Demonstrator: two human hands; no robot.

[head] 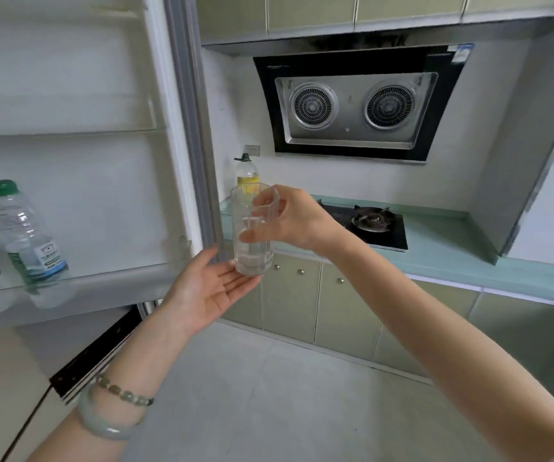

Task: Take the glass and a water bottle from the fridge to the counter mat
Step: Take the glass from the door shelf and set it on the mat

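Kitchen, fridge open left. My right grip clasps glass; left grip released, palm guarding base; water bottle on door shelf.

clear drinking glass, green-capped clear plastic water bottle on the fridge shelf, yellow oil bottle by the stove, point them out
clear drinking glass point(251, 251), head view, lower wall
green-capped clear plastic water bottle point(24, 235), head view, clear mid body
yellow oil bottle point(247, 176), head view, upper body
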